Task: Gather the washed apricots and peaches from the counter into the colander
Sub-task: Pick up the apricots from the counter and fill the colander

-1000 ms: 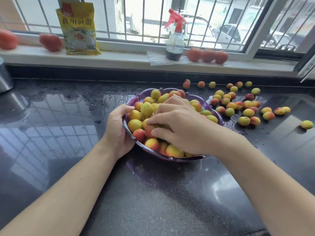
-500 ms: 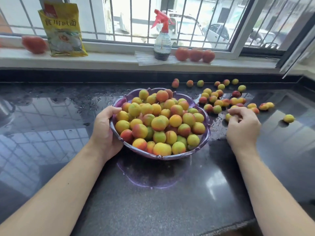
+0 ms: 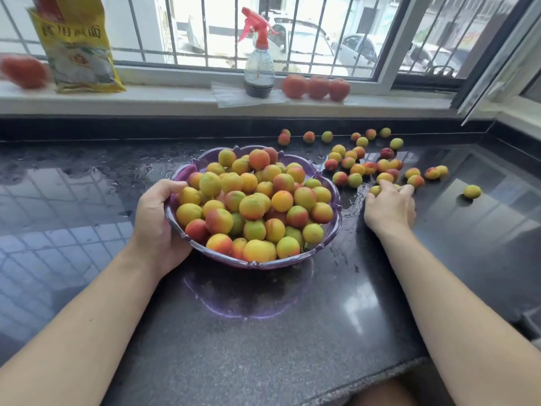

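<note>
My left hand (image 3: 159,227) grips the heaped colander (image 3: 322,249) by its rim; my right hand (image 3: 389,205) curls over loose apricots (image 3: 383,177) on the wet surface (image 3: 263,332). They look small, slick, bruisable, so I should cup several gently.

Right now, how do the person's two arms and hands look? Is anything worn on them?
Both forearms are bare up to the frame edge, with no sleeve in view. The left hand and right hand wear no gloves, and no watch, bracelet or ring shows on either. The fingernails that show look short and unpainted.
</note>
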Demonstrator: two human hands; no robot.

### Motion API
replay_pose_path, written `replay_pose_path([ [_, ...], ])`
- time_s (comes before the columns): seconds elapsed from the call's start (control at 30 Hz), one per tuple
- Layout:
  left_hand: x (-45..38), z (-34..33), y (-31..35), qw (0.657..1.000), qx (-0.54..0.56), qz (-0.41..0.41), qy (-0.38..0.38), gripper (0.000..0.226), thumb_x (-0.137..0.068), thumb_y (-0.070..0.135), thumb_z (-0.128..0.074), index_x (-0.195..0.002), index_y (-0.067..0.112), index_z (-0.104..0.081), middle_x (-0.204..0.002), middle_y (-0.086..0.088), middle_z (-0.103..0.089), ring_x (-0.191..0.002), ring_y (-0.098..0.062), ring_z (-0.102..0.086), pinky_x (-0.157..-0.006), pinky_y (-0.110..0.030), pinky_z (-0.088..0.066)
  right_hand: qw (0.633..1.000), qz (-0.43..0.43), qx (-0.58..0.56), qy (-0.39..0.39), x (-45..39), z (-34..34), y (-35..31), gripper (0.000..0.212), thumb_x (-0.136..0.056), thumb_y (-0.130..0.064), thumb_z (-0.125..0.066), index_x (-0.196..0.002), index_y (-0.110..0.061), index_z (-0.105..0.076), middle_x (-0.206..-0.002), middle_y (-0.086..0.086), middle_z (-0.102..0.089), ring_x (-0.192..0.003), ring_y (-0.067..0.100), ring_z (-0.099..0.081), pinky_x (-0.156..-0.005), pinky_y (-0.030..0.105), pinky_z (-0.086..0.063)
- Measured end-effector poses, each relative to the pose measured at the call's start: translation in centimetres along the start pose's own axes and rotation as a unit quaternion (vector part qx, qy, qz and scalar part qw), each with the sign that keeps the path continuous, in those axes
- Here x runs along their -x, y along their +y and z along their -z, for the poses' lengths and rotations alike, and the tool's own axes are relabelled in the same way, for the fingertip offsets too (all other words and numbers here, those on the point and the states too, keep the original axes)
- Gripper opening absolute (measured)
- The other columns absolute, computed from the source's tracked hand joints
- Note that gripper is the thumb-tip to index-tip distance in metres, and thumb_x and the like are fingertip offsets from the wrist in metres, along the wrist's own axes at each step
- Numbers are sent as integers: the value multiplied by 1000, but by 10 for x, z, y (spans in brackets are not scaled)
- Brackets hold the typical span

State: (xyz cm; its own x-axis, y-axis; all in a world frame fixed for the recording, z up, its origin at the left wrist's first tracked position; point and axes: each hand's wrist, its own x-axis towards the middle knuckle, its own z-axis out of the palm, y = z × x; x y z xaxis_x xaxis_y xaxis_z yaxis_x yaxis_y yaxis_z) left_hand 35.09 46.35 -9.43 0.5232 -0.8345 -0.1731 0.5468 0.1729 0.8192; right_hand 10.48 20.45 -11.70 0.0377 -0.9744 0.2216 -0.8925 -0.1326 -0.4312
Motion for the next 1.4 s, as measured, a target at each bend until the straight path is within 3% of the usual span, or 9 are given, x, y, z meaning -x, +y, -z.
replay_pose_path([
  [0.17,0,0,1,1000,2,-11,2,53,-104,29,-35,-144,5,-60,-133,-20,-72,-122,-39,-70,-94,-54,-62,996,34,-77,40,3,-1,5,35,-99,-30,-60,-131,-15,-60,-130,16,-42,-112,40,-53,-100,43,-43],
  [0.27,-2,1,-1,1000,1,-16,-4,51,-105,29,-34,-113,14,-82,-126,-19,-75,-114,-36,-74,-89,-52,-64,985,99,-125,64,8,0,3,41,-100,-25,-59,-138,-11,-57,-134,18,-49,-122,35,-50,-102,39,-41],
  [0.37,-3,0,-3,999,7,-21,-23,56,-105,27,-33,-93,21,-87,-118,-16,-78,-107,-34,-77,-87,-51,-64,969,170,-157,85,11,-1,-2,44,-100,-19,-58,-142,-9,-54,-130,18,-57,-123,33,-52,-104,40,-40],
  [0.57,-4,1,-2,999,15,-25,-36,55,-105,27,-33,-94,21,-87,-120,-18,-77,-109,-35,-76,-88,-53,-64,937,167,-278,129,24,12,-11,19,-97,-26,-64,-115,-21,-61,-104,2,-66,-96,21,-63,-89,45,-53],
  [0.67,-4,3,-2,999,11,-21,-30,53,-105,28,-33,-104,16,-84,-122,-19,-76,-110,-37,-76,-89,-53,-64,908,170,-377,68,37,33,-25,17,-97,-23,-66,-113,-25,-63,-102,-1,-70,-93,18,-70,-90,43,-56],
  [0.83,-7,7,-1,1000,16,-13,-24,51,-104,29,-34,-112,12,-82,-128,-22,-73,-118,-39,-72,-105,-57,-55,835,191,-499,-135,78,75,-52,22,-97,-6,-64,-118,-12,-65,-109,9,-72,-95,26,-74,-86,36,-60],
  [0.97,-8,10,-2,999,24,-3,-25,52,-103,29,-35,-137,5,-65,-135,-24,-69,-126,-43,-67,-112,-62,-48,827,249,-430,-263,102,95,-58,26,-90,-1,-70,-111,-17,-66,-106,0,-73,-96,22,-74,-86,37,-61],
  [1.13,-7,8,0,999,27,-5,-22,50,-103,27,-34,-135,6,-66,-133,-23,-70,-125,-42,-68,-112,-61,-48,875,403,-170,-205,119,93,-59,30,-83,-18,-81,-106,-33,-69,-105,-18,-66,-101,7,-61,-85,19,-49],
  [1.4,-6,8,0,1000,4,-6,-23,49,-104,30,-35,-137,8,-65,-133,-21,-71,-124,-41,-68,-108,-58,-52,879,416,-128,-192,120,83,-64,28,-82,-24,-82,-106,-31,-70,-106,-15,-59,-98,5,-57,-83,18,-46],
])
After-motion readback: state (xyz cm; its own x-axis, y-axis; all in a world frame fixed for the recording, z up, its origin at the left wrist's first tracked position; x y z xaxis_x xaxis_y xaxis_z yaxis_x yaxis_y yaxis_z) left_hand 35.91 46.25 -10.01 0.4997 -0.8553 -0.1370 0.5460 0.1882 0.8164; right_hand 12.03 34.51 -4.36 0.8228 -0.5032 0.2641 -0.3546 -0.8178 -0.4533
